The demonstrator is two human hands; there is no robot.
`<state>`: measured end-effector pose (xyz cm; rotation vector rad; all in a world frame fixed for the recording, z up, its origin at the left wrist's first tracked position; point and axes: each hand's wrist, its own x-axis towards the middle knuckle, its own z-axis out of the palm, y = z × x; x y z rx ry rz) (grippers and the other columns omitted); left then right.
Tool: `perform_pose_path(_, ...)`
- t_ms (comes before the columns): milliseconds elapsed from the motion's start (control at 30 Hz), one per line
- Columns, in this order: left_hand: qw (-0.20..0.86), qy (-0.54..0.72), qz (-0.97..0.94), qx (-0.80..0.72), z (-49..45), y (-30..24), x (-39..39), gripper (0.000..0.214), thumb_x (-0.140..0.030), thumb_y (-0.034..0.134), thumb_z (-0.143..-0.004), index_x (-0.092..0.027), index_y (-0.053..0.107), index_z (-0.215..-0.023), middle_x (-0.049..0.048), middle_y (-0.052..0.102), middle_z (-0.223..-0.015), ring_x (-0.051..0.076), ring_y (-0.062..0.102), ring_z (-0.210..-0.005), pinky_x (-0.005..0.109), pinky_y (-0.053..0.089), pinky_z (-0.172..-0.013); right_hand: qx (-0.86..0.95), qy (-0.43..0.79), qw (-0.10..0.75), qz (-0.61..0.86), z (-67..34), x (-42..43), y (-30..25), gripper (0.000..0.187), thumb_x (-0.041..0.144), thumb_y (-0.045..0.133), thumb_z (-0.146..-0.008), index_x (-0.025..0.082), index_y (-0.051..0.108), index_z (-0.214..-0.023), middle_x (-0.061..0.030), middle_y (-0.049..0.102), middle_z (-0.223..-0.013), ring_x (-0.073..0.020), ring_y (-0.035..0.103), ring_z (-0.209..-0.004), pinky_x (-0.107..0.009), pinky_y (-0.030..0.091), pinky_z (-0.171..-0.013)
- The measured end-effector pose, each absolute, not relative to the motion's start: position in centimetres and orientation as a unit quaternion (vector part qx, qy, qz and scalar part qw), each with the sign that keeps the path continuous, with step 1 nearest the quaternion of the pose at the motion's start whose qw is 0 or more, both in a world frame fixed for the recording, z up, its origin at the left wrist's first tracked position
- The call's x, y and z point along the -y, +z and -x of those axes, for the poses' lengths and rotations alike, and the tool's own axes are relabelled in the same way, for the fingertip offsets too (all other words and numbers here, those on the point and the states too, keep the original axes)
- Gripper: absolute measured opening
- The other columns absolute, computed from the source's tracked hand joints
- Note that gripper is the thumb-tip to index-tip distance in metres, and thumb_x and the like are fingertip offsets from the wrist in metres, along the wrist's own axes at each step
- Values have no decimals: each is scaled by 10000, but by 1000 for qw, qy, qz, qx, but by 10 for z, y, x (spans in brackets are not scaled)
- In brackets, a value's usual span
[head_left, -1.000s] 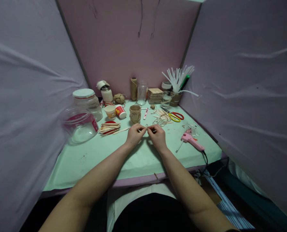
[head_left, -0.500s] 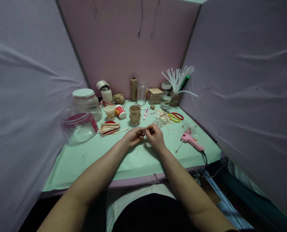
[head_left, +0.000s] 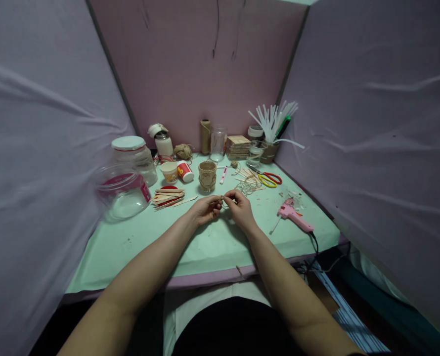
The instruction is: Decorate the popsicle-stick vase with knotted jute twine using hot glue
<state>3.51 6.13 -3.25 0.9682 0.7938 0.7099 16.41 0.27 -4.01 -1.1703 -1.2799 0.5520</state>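
My left hand (head_left: 208,208) and my right hand (head_left: 239,206) meet fingertip to fingertip above the middle of the table. Between them both pinch a short piece of twine (head_left: 225,205), of which only a thin bit shows; the fingers hide the rest. Just beyond them stands a brown twine-covered cup (head_left: 207,178) with a braided rim. To its right, a loose coil of twine (head_left: 248,185) lies over several thin wooden sticks.
On the right are a pink glue gun (head_left: 294,217) with a cord, and scissors (head_left: 268,180). Popsicle sticks (head_left: 168,197), paper cups (head_left: 169,172) and a clear plastic tub (head_left: 125,193) sit left. Glue sticks (head_left: 274,121), jars and wooden squares (head_left: 238,147) line the back.
The fingertips of my right hand have shifted slightly, and a thin loop of twine now shows below them. The things on the table stay where they were.
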Motion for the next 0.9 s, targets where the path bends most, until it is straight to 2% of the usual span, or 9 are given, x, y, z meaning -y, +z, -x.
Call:
perform_pose_path(100, 730, 361, -454, -363, -37, -32, -57, 186, -293, 719, -640, -136, 625, -673, 3, 537, -622, 65, 454, -540, 191, 324, -464, 524, 290, 619, 508, -166, -6, -43, 182, 365, 631, -754, 190, 621, -804, -20, 641, -772, -166, 579, -736, -299, 457, -706)
perform_pose_path(233, 665, 400, -511, -370, -39, -34, -54, 275, -364, 754, -623, -127, 661, -727, 24, 607, -683, 81, 495, -585, 210, 337, -510, 504, 307, 623, 514, -167, -7, -44, 189, 359, 662, -717, 178, 635, -762, -17, 654, -736, -159, 586, -723, -297, 454, -725)
perform_pose_path(333, 640, 405, -544, -360, -40, -35, -55, 314, -371, 783, -584, -136, 661, -752, 16, 628, -680, 85, 490, -564, 229, 351, -533, 469, 340, 630, 517, -168, -6, -42, 225, 401, 666, -705, 182, 627, -738, 0, 634, -682, -144, 556, -652, -268, 438, -629)
perform_pose_path(533, 613, 410, -576, -353, -41, -33, -54, 289, -300, 792, -536, -149, 619, -712, -4, 621, -642, 102, 531, -597, 245, 399, -591, 420, 389, 623, 533, -169, -6, -43, 314, 478, 692, -661, 180, 593, -675, 40, 509, -552, -92, 406, -488, -223, 322, -451)
perform_pose_path(667, 617, 365, -598, -358, -40, -33, -52, 269, -293, 794, -539, -150, 629, -697, -1, 632, -626, 103, 536, -579, 247, 404, -584, 387, 386, 638, 543, -169, -9, -47, 337, 499, 660, -680, 192, 525, -638, 60, 424, -511, -79, 338, -445, -221, 277, -412)
perform_pose_path(900, 624, 353, -592, -368, -41, -38, -53, 249, -263, 787, -562, -151, 623, -712, 7, 639, -624, 110, 557, -580, 241, 402, -573, 357, 402, 655, 530, -172, -13, -51, 368, 527, 631, -684, 212, 453, -625, 78, 378, -511, -71, 321, -426, -224, 302, -422)
